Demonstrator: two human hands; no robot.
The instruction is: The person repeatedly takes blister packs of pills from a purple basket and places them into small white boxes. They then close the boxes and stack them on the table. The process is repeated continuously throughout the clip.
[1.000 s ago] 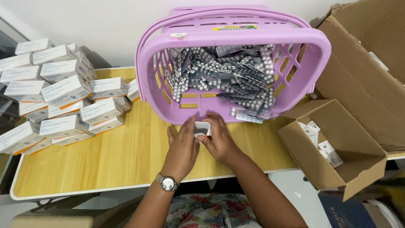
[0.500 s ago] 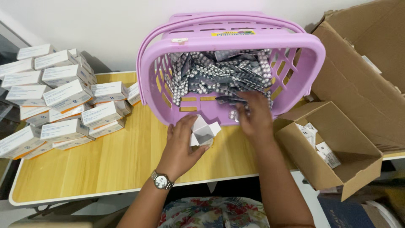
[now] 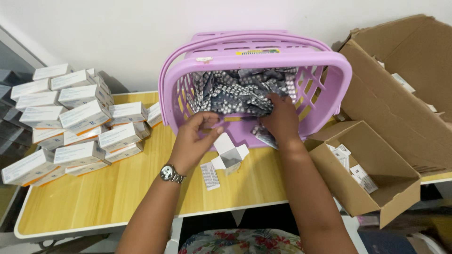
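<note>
A: Where is the right hand [image 3: 281, 121]?
B: Inside the purple basket [image 3: 336, 89], palm down, fingers curled into the heap of silver blister strips [image 3: 235, 91]. It looks to be grasping some, but the fingertips are buried, so I cannot tell for sure.

A: And the left hand [image 3: 195, 138]?
B: Just outside the basket's front rim, fingers bent and pinching the flap of a small white carton [image 3: 230, 153] that stands open on the yellow table [image 3: 108, 197], touching the rim's foot. A wristwatch [image 3: 169, 174] sits on that wrist.

A: Any room around the basket?
B: Bare tabletop in front of it, up to the table's near edge, apart from a folded leaflet [image 3: 209, 175]. Left of it, stacked white boxes [image 3: 70, 127] crowd the surface. Right of it, a small cardboard box [image 3: 372, 174] stands close, with a larger cardboard box [image 3: 400, 89] behind.
</note>
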